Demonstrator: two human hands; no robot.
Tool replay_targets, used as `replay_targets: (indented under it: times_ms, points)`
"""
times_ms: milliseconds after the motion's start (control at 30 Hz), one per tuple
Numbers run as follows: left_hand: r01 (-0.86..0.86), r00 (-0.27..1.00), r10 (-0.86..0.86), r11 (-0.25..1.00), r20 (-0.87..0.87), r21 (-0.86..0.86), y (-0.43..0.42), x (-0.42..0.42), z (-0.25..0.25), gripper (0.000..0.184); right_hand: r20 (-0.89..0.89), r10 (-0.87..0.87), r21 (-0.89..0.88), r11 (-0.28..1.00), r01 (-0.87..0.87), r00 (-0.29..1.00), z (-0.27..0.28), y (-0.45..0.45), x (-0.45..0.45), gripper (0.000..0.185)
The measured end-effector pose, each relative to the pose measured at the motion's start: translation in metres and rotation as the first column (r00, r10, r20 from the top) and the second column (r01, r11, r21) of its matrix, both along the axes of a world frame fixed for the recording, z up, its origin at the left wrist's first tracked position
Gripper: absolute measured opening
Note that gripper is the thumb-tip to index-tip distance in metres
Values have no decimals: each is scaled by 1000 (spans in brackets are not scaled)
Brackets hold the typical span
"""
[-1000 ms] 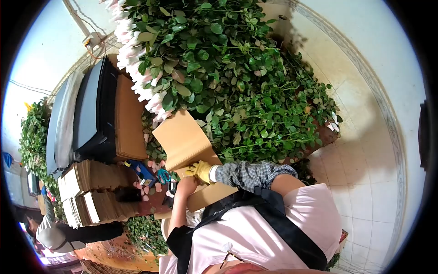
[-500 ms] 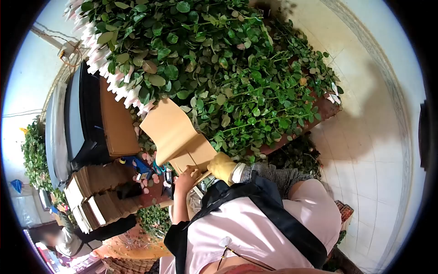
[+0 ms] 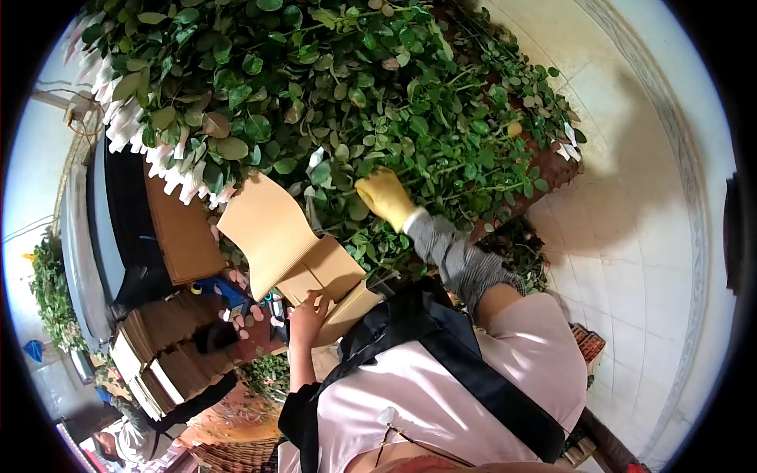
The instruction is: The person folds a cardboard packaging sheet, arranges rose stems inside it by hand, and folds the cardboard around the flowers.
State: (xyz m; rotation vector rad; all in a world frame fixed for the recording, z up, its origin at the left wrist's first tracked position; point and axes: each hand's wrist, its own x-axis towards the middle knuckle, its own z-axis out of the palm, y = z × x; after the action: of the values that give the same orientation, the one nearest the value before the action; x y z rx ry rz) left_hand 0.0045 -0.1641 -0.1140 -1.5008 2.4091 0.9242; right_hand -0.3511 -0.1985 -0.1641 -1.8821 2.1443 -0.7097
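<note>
My left hand (image 3: pixel 305 319) is bare. Its fingers lie apart on the folded brown cardboard (image 3: pixel 339 264), pressing near its lower fold. One curved cardboard flap (image 3: pixel 264 225) stands up toward the flowers. My right hand (image 3: pixel 386 199), in a yellow glove, is raised over the leaves with its fingers closed. They seem to grip a leafy rose stem, whose white-tipped head (image 3: pixel 316 157) shows to the left; the grip itself is partly blurred. Beneath and beyond lies a big heap of leafy stems (image 3: pixel 371 102), many with white-sleeved heads (image 3: pixel 126 126) along the left.
Stacks of cut cardboard (image 3: pixel 154 347) stand at left below a tall brown sheet (image 3: pixel 177 229). A blue tape dispenser (image 3: pixel 229 293) and loose petals (image 3: pixel 257 313) lie beside my left hand. Another person (image 3: pixel 138 437) is at lower left. White tiles (image 3: pixel 623 315) cover the right side.
My right hand has left the cardboard edge and risen over the leaves, where a white-tipped rose head now shows. My left hand stays on the cardboard. The view has shifted slightly.
</note>
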Motion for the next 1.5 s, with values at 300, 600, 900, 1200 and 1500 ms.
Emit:
replay_targets:
  times_ms: [300, 600, 900, 1200, 1500]
  points:
    - [14, 999, -14, 1000, 38, -6, 0, 0, -2, 33, 398, 151, -127, 986, -109, 905, 34, -25, -59, 37]
    - [-24, 999, 24, 999, -25, -36, 1, 3, -5, 32, -683, 127, 203, 979, 20, 720, 0, -93, -163, 75]
    - [-2, 1000, 2, 999, 2, -41, 2, 2, 6, 30, -489, -244, -330, 941, 81, 837, 167, -26, -155, 66]
    - [67, 995, -72, 996, -67, -66, -2, 7, -7, 30, -148, -369, -397, 872, 286, 918, 192, -4, -124, 59]
    - [121, 989, -129, 987, -74, -103, -3, 11, -15, 35, -374, -256, -264, 951, 162, 892, 132, 11, -38, 74]
